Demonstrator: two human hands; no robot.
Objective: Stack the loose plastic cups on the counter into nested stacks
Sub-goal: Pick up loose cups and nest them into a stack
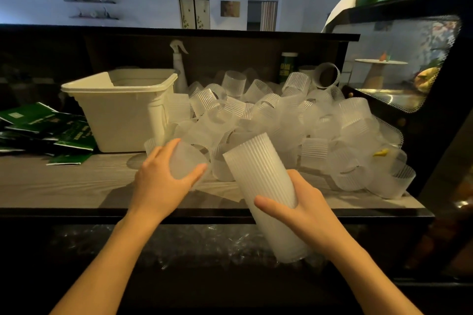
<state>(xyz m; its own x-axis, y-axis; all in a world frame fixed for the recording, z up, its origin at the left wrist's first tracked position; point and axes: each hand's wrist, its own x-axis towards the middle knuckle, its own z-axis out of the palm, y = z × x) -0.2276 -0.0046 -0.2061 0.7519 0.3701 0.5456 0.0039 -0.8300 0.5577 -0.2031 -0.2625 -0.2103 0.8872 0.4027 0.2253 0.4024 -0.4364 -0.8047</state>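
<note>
Grey wood-grain bench [64, 181] under a blue wall carries a cream tub [120, 110] and a heap of loose cups [294, 123], their count indistinct. Right hand [304, 210] grip grasps a tilted nested stack [266, 186], its base hanging off the bench edge; left hand [163, 181] grip grasps a single cup [185, 161] beside the heap.

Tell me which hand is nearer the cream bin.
Left. The left hand, holding a cup, is just right of the cream bin; the right hand grips the stack farther right.

Frosted ribbed cups [302, 120]; cream bin [120, 110]; green packets [51, 128].
</note>
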